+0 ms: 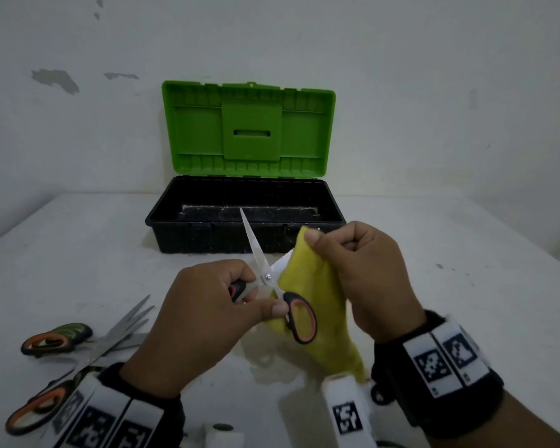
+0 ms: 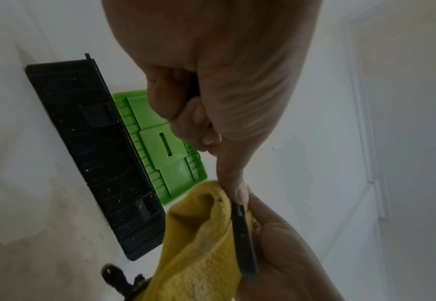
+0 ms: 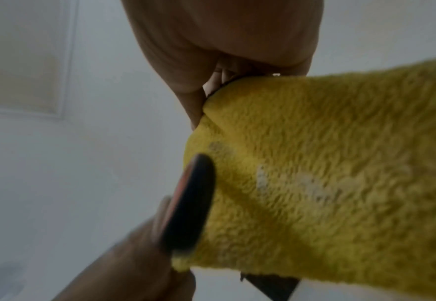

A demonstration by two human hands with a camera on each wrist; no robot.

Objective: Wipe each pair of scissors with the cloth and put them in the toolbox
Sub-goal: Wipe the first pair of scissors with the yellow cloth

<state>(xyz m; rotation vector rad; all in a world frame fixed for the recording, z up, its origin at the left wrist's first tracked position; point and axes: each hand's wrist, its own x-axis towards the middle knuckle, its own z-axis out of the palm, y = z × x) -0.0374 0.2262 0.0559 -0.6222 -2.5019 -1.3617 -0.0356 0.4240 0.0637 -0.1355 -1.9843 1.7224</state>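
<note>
My left hand [image 1: 240, 295] grips a pair of scissors [image 1: 265, 276] by one black-and-red handle, held above the table with the blades spread wide. One bare blade [image 1: 249, 234] points up toward the toolbox. The other blade runs right into a yellow cloth [image 1: 314, 286], which my right hand [image 1: 337, 244] pinches around it near the tip. The free handle loop [image 1: 299, 318] hangs in front of the cloth. The left wrist view shows that handle [image 2: 242, 234] against the cloth [image 2: 198, 234]. The right wrist view is mostly cloth [image 3: 327, 173]. The black toolbox [image 1: 162, 221] stands behind, green lid [image 1: 249, 127] open.
Other scissors lie crossed on the table at the left: one with orange-and-black handles [image 1: 49, 342] and one nearer me [image 1: 36, 412], their blades [image 1: 123, 328] pointing toward the middle. The wall stands right behind the toolbox.
</note>
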